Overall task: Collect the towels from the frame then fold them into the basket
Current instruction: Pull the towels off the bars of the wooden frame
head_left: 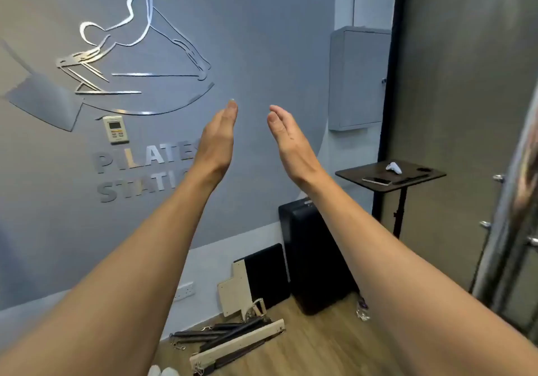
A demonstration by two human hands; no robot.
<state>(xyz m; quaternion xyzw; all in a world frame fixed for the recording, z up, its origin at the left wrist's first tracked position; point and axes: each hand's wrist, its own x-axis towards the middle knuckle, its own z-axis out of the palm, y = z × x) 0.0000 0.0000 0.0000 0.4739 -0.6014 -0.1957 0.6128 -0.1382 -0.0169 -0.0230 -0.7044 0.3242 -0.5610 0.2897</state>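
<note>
the left hand [217, 139] and right hand [288, 139] are reaching forward, fingers straight, palms facing each other with a gap between, holding nothing, probably lining up before any towel work. no towels or basket are showing in this view. beyond them a matte grey wall [262, 40] is carrying brushed-metal lettering, a small dark table [358, 173] is bearing a flat phone [377, 181], and a shiny chrome pole [506, 215] at the right edge is possibly belonging to the frame.

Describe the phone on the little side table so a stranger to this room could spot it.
Right of the grey wall stands a small dark side table on a black pole. The phone lies flat near its front edge: a slim shiny slab, unlike the white curved gadget behind it.
</note>
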